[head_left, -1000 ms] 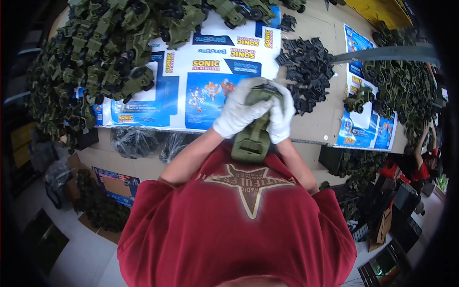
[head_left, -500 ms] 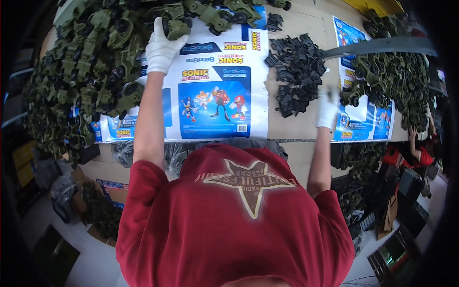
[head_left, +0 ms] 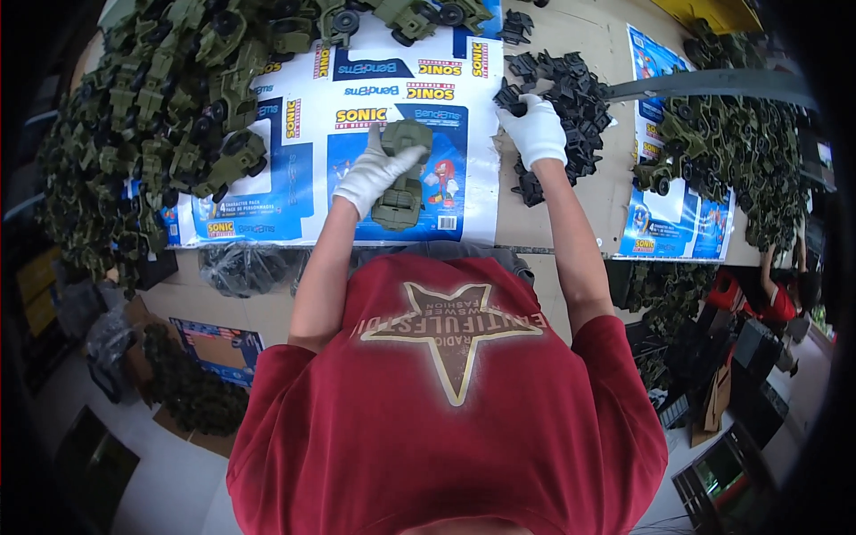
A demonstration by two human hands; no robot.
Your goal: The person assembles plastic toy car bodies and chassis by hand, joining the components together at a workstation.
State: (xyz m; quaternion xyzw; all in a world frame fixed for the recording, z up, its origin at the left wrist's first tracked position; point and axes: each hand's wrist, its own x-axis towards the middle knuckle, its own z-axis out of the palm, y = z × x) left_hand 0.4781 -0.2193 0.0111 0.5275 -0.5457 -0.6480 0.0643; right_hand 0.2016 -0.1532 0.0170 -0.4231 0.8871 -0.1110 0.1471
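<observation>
My left hand, in a white glove, is closed around an olive-green toy truck above the printed sheet. The toy's two ends show on either side of my fingers. At the left edge of a heap of small black plastic parts, my white-gloved right hand pinches with thumb and fingertips at a black plastic part. The glove partly hides that part and some of the heap.
A big pile of olive-green toy trucks covers the table's left side. More toy trucks are heaped at the right, beyond a grey strip. A yellow bin stands at the far right. Another person's arm reaches in there.
My left hand has come back from the far pile, bringing a toy truck over the sheet. My right hand has moved left and away from me, onto the black parts.
</observation>
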